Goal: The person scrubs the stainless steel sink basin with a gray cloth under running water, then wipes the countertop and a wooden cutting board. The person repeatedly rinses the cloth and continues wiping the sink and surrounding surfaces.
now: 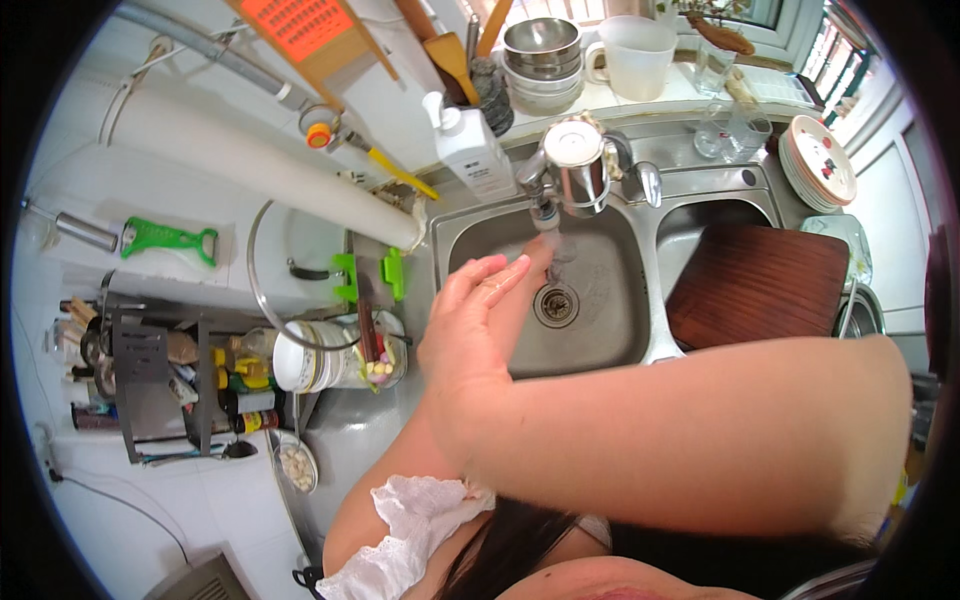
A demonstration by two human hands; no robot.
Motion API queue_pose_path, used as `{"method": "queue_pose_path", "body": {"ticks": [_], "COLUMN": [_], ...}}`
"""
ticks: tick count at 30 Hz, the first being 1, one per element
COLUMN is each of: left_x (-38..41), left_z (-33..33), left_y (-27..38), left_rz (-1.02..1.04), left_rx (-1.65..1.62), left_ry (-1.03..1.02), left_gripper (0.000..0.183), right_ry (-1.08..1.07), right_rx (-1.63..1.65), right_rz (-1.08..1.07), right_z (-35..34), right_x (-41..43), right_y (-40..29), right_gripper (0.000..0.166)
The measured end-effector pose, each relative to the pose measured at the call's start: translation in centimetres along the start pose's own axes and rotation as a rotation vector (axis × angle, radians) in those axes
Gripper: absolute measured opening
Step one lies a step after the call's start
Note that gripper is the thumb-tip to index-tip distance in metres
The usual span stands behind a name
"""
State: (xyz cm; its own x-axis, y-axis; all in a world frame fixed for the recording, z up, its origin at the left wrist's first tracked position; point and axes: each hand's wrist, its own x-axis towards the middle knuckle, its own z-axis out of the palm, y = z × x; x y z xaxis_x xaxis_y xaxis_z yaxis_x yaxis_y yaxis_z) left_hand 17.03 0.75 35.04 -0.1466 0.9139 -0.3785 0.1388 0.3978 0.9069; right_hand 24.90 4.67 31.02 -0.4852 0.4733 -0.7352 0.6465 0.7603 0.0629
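My left hand [542,250] is under the running tap nozzle [546,216], with water splashing around it. Its fingers are too blurred and covered to make out. Across my left forearm [516,319] lies my right hand [469,322], its wet fingers stretched out and slightly apart, holding nothing. Below both is the left basin of a steel double sink [600,330], with a round drain strainer [556,304] at its bottom. Beside the spout stands a shiny cylinder with a white top [574,142]. To its right is the metal tap lever [646,184].
A dark wooden cutting board [761,289] leans over the right basin. Behind the sink are a white pump bottle [474,154], stacked steel bowls [541,45] and a plastic jug [637,56]. Stacked plates [821,165] stand right; a knife handle [367,330] and bowls [307,356] sit left.
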Motion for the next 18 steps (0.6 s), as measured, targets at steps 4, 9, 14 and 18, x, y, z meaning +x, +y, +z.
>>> {"method": "queue_pose_path", "body": {"ticks": [4,9,14,18], "left_x": [-3.1,-2.0,0.0,1.4], "left_z": [0.2,1.0,1.8,2.0], "left_y": [3.0,3.2,3.5,1.7], "left_rz": [-0.033,-0.052,-0.168,-0.324], "left_rx": [-0.125,-0.223,-0.108,-0.032], "left_ry": [0.074,0.003,-0.124,-0.243], "left_gripper": [0.033,0.037,0.036,0.035], "right_ry": [0.084,0.124,0.162,0.172], "right_rx": [-0.083,-0.106,-0.115,-0.099], "right_rz": [-0.101,-0.113,-0.111,-0.115], "right_z": [-1.8,-2.6,-3.4,-3.7], "right_x": [-2.8,-5.2,-7.1,-7.7], "right_y": [-1.5,-1.7,-1.7,-1.2], "right_gripper": [0.03,0.029,0.029,0.029]}}
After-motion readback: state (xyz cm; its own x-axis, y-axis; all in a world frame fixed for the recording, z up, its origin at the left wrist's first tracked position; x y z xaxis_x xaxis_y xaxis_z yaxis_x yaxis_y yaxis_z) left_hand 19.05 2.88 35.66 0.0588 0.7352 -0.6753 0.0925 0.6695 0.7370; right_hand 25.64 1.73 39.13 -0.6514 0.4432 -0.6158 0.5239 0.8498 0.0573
